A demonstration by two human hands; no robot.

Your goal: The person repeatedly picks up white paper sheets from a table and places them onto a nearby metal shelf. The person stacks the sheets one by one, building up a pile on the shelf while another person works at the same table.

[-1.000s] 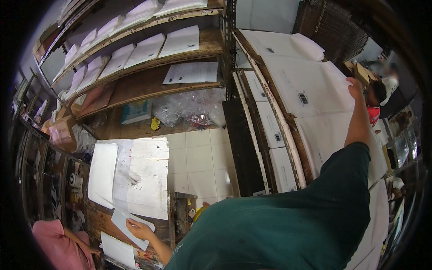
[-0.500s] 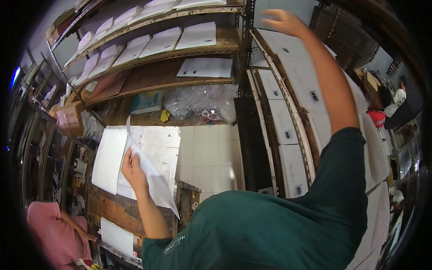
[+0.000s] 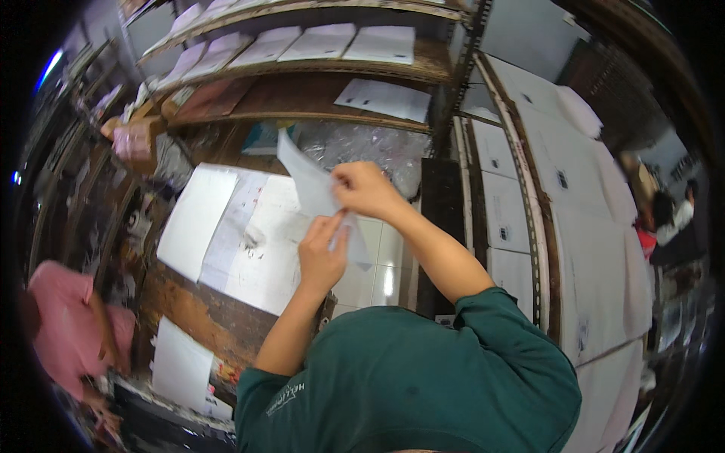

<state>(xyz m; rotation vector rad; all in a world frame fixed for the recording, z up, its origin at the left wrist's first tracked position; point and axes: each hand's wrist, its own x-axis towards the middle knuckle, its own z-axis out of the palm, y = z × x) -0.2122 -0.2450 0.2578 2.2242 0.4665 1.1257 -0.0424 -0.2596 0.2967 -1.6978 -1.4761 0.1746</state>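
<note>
A thin white sheet (image 3: pixel 306 177) hangs bent and tilted in front of me, with its lower corner sticking out below my hands. My left hand (image 3: pixel 323 253) is closed on its near edge. My right hand (image 3: pixel 368 189) pinches the same sheet just above, close to the left fingertips. Part of the sheet is hidden behind my fingers. To the left, a stack of white sheets (image 3: pixel 198 219) lies on a worn wooden table (image 3: pixel 185 302), beside a stained white board (image 3: pixel 268 241).
Ahead, a metal shelf (image 3: pixel 302 72) carries several paper stacks, with clear plastic bags (image 3: pixel 362 147) beneath. On the right, another rack (image 3: pixel 517 166) holds printed white sheets (image 3: pixel 581 234). A person in pink (image 3: pixel 72 325) is at the lower left, near another white stack (image 3: pixel 181 362).
My right hand has come down from the upper right rack to the sheet and closed on it. My left hand has moved right with the sheet. The view has shifted.
</note>
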